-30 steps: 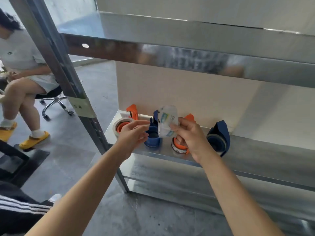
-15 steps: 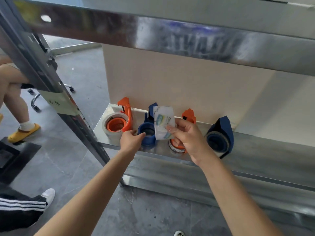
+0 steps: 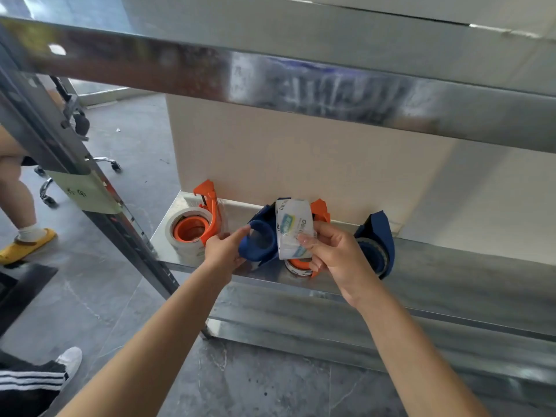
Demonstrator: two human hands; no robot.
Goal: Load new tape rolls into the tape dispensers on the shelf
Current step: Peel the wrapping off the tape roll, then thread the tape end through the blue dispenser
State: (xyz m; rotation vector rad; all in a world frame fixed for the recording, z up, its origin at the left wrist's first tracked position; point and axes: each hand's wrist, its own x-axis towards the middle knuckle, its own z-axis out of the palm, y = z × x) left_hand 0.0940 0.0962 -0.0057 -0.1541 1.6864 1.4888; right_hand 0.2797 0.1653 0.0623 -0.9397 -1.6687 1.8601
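Several tape dispensers stand in a row on the lower metal shelf [image 3: 451, 266]. My left hand [image 3: 224, 251] grips an empty blue dispenser [image 3: 258, 240] and tilts it off the shelf. My right hand [image 3: 334, 254] holds a clear tape roll [image 3: 293, 228] with a printed label, upright, right beside the blue dispenser's hub. At the far left an orange dispenser [image 3: 195, 227] carries a white roll. Another orange dispenser [image 3: 320, 212] is mostly hidden behind my right hand. A second blue dispenser [image 3: 379, 239] stands at the right.
The upper shelf's steel edge [image 3: 301, 82] crosses overhead. A slanted upright post [image 3: 99, 194] with a green label stands at the left. Behind it a seated person's leg [image 3: 18, 200] and an office chair base [image 3: 105, 162] are on the grey floor.
My left hand has closed on the blue dispenser and tipped it up from the shelf. My right hand keeps the roll close beside it. The view has dropped nearer the shelf.
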